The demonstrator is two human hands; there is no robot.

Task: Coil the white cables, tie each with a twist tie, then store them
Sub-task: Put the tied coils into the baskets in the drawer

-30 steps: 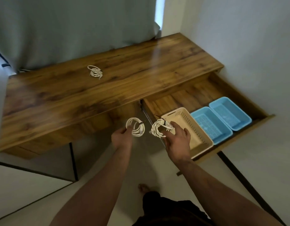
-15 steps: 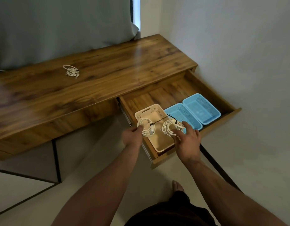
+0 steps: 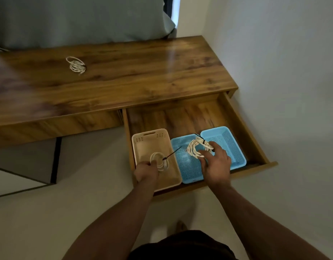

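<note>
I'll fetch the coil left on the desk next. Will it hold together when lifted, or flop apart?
The coil probably lifts as one bundle, though no tie is clearly visible. One loop sits apart, so it may sag. It looks thin and light, and lying flat, unlikely to roll.

No text, label, brand, number or sign can be read anywhere in this view; every visible surface is plain and unmarked.

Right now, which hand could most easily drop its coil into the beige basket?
Probably the left hand: its coil already hangs over the beige basket. The right hand holds its coil over the blue baskets.
</note>
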